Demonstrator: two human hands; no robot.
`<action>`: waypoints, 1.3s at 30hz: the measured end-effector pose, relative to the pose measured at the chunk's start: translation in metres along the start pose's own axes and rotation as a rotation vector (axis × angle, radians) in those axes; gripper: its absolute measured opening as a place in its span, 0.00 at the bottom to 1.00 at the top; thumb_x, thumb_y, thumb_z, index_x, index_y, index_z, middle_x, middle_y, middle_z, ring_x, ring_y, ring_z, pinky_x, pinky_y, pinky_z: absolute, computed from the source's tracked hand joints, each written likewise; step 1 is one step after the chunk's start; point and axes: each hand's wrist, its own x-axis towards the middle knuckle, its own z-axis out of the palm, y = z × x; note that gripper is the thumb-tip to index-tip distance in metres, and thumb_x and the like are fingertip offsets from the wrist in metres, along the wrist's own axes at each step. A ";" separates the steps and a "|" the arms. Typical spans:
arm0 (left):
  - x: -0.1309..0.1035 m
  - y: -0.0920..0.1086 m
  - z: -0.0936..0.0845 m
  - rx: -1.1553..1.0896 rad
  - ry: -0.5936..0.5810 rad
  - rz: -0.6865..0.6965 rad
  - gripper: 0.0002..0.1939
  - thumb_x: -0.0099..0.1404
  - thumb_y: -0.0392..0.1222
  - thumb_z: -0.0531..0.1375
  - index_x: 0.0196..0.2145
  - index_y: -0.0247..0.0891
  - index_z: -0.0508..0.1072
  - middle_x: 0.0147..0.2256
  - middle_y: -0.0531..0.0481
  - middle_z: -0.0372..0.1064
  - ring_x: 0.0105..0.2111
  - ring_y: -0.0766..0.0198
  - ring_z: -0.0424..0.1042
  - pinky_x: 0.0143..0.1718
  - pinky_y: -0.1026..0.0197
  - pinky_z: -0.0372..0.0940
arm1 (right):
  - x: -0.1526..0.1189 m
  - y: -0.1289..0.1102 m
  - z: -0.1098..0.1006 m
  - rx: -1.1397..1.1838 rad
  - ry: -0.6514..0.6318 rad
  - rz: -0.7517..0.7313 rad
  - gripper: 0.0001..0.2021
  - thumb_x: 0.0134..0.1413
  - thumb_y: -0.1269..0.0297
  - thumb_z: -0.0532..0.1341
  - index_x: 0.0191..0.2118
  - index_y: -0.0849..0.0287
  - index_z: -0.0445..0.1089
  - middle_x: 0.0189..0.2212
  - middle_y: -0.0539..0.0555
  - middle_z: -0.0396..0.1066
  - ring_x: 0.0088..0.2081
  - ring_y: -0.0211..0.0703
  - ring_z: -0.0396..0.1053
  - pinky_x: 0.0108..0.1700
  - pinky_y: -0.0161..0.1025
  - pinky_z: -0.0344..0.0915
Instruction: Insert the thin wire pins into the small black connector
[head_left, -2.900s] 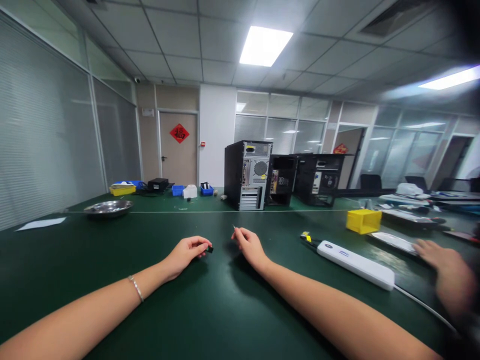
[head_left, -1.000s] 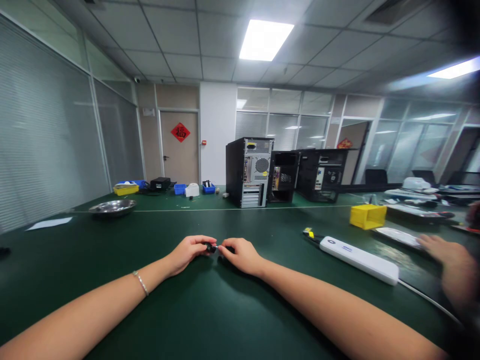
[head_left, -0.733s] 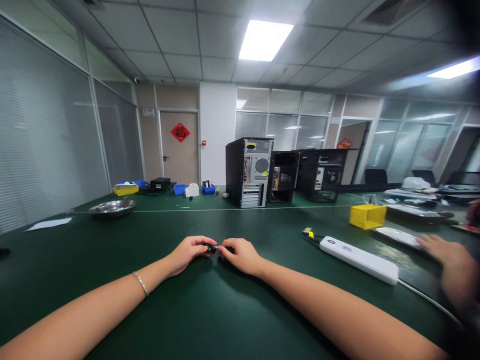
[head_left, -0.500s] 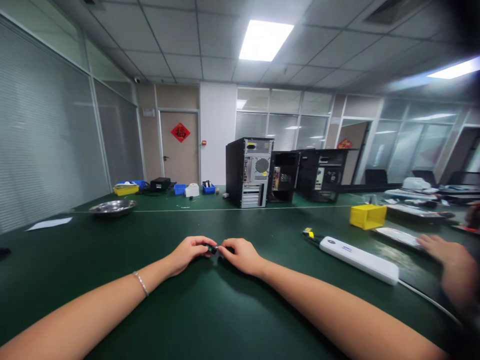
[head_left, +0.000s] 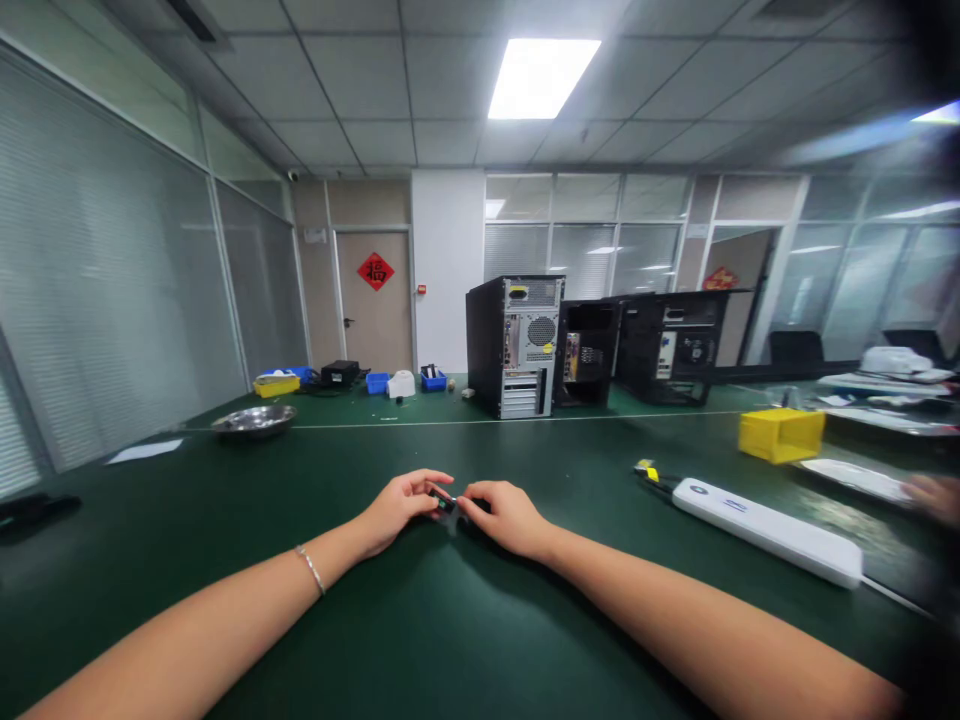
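Over the green tabletop (head_left: pixel 360 640), my left hand (head_left: pixel 396 512) pinches a small dark piece with green on it (head_left: pixel 445 502), which looks like a little circuit board. Its index finger is raised slightly above the piece. My right hand (head_left: pixel 504 515) meets it from the other side, thumb and fingertips closed at the piece's right end, where a bit of shiny metal shows. The fingers hide most of the piece, and its exact kind is too small to tell.
A white power strip (head_left: pixel 765 530) and a yellow bin (head_left: pixel 780 437) lie to the right, near another person's blurred hand (head_left: pixel 934 495). Computer cases (head_left: pixel 487 345) stand at the back. A metal bowl (head_left: pixel 255 422) and paper (head_left: pixel 145 451) lie on the left.
My view has turned left, so the scene sits farther right. My left fingers have lifted and spread slightly around the piece. The other person's hand is now mostly out of view.
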 end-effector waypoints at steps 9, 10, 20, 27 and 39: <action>-0.002 0.003 0.002 0.030 -0.002 -0.009 0.17 0.51 0.32 0.62 0.42 0.35 0.75 0.35 0.48 0.73 0.33 0.65 0.69 0.40 0.61 0.63 | 0.000 0.002 0.001 -0.008 0.015 0.006 0.16 0.62 0.57 0.51 0.32 0.57 0.74 0.28 0.51 0.73 0.30 0.37 0.65 0.31 0.32 0.53; -0.002 0.003 0.002 0.031 0.000 -0.011 0.17 0.51 0.32 0.62 0.42 0.35 0.75 0.36 0.48 0.73 0.33 0.65 0.69 0.40 0.61 0.63 | 0.000 0.003 0.002 -0.010 0.013 0.006 0.16 0.62 0.57 0.51 0.32 0.57 0.74 0.28 0.51 0.73 0.30 0.37 0.65 0.32 0.32 0.53; -0.001 0.003 0.002 0.039 0.027 -0.030 0.14 0.50 0.33 0.63 0.37 0.34 0.77 0.35 0.48 0.75 0.33 0.64 0.70 0.41 0.60 0.63 | 0.000 0.001 0.000 -0.002 0.008 0.011 0.16 0.62 0.57 0.51 0.32 0.57 0.74 0.28 0.50 0.72 0.29 0.37 0.65 0.31 0.32 0.53; 0.001 -0.001 -0.001 0.009 0.028 -0.022 0.15 0.50 0.34 0.65 0.39 0.35 0.76 0.37 0.46 0.75 0.36 0.61 0.71 0.41 0.59 0.65 | -0.001 0.001 0.000 -0.003 0.013 -0.016 0.14 0.62 0.60 0.52 0.34 0.55 0.74 0.31 0.50 0.74 0.32 0.38 0.67 0.33 0.32 0.55; -0.001 0.001 0.002 0.032 0.060 -0.017 0.18 0.55 0.45 0.67 0.41 0.34 0.73 0.33 0.47 0.75 0.32 0.64 0.72 0.40 0.61 0.65 | 0.000 0.001 0.000 0.038 0.042 -0.002 0.14 0.61 0.57 0.53 0.33 0.57 0.73 0.31 0.51 0.74 0.32 0.38 0.67 0.34 0.32 0.56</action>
